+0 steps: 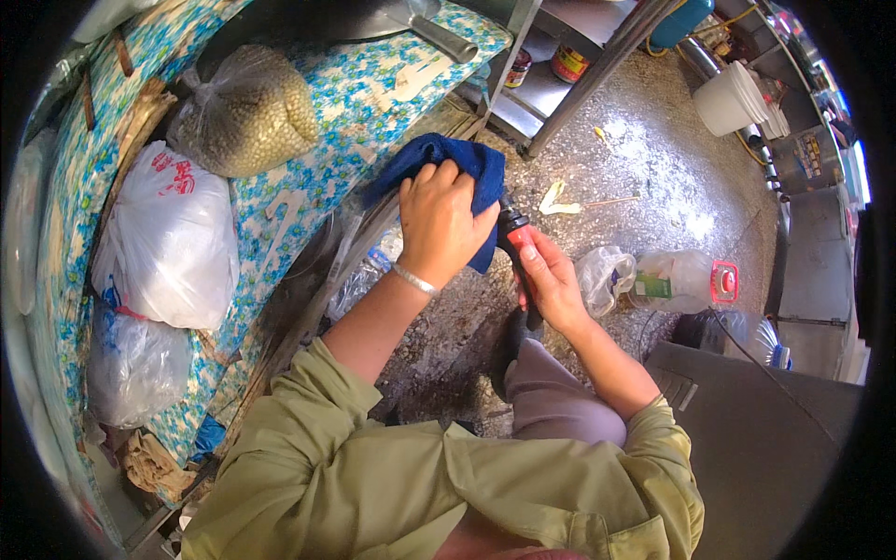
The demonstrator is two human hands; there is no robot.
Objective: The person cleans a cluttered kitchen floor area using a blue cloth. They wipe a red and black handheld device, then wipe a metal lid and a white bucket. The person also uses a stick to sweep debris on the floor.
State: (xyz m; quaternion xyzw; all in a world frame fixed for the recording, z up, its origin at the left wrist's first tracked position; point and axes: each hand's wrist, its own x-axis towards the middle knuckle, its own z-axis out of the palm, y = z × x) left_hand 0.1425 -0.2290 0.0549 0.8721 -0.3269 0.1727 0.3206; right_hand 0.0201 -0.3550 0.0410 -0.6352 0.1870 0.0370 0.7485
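Observation:
A dark blue cloth (490, 168) is bunched under my left hand (441, 213), whose fingers curl over it. The cloth lies at the edge of the flower-patterned table cover and hangs down towards the floor. My right hand (553, 280) is wrapped around the red-and-black handle (518, 234) of a tool. The handle's black end points up to the cloth, close by my left thumb. What kind of tool it is, and whether its far end lies under the cloth, I cannot tell.
To the left, the flowered table cover (364, 84) bears a bag of pale beans or grains (252, 115), a white plastic bag (175, 245) and a wok handle (444, 38). A large plastic bottle (675, 283) lies on the floor at right, beside a crumpled clear bag (605, 280). A metal shelf leg (595, 80) stands ahead.

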